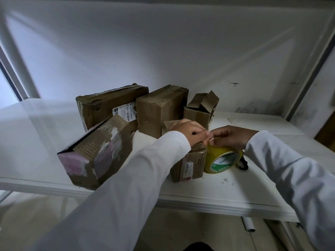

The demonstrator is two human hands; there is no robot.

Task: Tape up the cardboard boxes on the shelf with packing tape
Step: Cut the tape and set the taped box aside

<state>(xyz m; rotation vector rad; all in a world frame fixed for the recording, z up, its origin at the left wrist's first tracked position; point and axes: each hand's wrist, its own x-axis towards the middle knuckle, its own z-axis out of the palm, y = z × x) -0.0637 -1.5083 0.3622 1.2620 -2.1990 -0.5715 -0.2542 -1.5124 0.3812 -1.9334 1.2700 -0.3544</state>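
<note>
A small cardboard box (189,164) with a barcode label stands near the front of the white shelf (208,192). My left hand (188,131) rests on its top with fingers curled, thumb and fingertips meeting my right hand. A yellow roll of packing tape (222,158) with a green and white core stands against the box's right side. My right hand (230,135) grips the top of the roll, its thumb at the tape's edge. Whether a strip is pulled off is unclear.
Several more boxes stand behind and to the left: a long labelled one (108,105), a square one (161,107), a small one with open flaps (201,109), and a worn pinkish one (96,153) tilted at the front left. A black object (243,164) lies behind the roll.
</note>
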